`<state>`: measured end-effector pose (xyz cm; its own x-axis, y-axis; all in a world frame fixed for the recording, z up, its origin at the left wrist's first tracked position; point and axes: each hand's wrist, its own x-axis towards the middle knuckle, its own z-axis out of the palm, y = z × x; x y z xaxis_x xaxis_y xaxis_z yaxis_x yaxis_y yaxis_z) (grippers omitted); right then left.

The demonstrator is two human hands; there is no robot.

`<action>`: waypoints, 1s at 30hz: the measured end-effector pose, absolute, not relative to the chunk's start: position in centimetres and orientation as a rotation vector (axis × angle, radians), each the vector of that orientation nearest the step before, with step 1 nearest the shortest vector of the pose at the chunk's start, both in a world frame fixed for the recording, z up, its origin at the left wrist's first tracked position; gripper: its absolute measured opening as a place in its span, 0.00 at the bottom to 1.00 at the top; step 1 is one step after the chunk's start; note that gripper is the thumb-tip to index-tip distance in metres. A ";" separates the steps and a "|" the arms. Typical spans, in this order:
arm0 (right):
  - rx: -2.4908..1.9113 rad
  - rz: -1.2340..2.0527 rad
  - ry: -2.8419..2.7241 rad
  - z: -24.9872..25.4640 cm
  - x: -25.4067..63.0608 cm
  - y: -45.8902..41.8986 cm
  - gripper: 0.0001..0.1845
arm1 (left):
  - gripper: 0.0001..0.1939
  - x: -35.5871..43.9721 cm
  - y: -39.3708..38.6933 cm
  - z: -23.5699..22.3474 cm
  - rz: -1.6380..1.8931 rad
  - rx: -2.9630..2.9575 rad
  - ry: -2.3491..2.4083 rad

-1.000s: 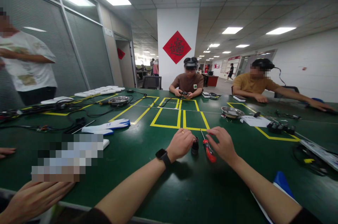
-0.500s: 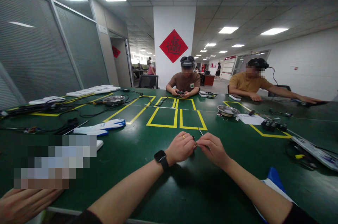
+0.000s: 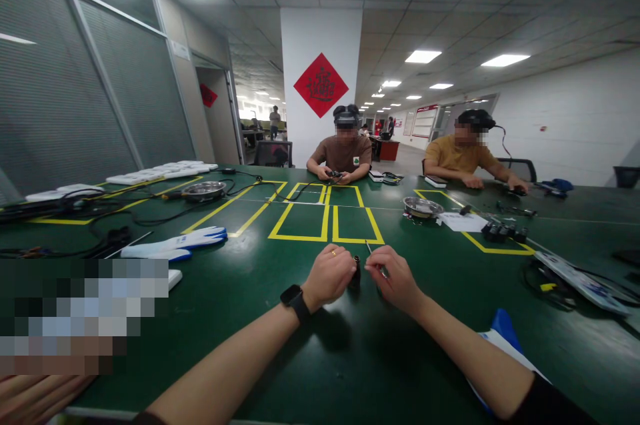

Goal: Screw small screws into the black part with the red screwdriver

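The left hand (image 3: 331, 276) has its grip closed on a black part (image 3: 356, 274), which is upright between the 2 hands, near the middle of the green surface (image 3: 280, 338). The right hand (image 3: 394, 279) is just to the right of the part and apart from it, its fingers bent over a screwdriver. Only the shaft (image 3: 369, 247) shows clearly, beyond the fingers; whether that grip is closed on the tool cannot be told.

A dark watch (image 3: 295, 299) is on the left wrist. Yellow tape (image 3: 299, 238) marks outlines beyond the hands. To the left are 1 white-and-blue glove (image 3: 173, 244) and 1 metal bowl (image 3: 204, 192); another bowl (image 3: 423, 209) is to the right, beside a paper (image 3: 461, 221) and a row of black pieces (image 3: 504, 232). A power strip (image 3: 580, 283) is farther right. Another glove (image 3: 508, 342) lies by the right forearm. Across the surface sit 2 people, and another person's hand (image 3: 43, 398) is at lower left.
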<state>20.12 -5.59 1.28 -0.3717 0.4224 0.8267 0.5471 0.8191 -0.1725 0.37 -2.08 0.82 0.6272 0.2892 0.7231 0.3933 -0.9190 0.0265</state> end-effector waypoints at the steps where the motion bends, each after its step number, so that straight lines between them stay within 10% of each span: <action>1: -0.750 -0.157 -1.992 1.4 20.3 -5.5 0.04 | 0.15 0.3 -2.0 0.9 -1.237 -2.713 -0.645; 11: -0.957 -0.156 -2.278 2.1 20.8 -5.3 0.04 | 0.39 1.4 -1.2 0.2 -1.079 -2.969 -0.854; 18: -0.835 -0.387 -2.460 2.1 20.3 -5.3 0.08 | 0.14 1.2 -0.8 0.2 -0.904 -3.044 -0.941; 30: -0.790 -0.607 -2.592 2.8 20.4 -5.5 0.11 | 0.20 1.2 -0.4 -0.2 -0.969 -3.043 -0.936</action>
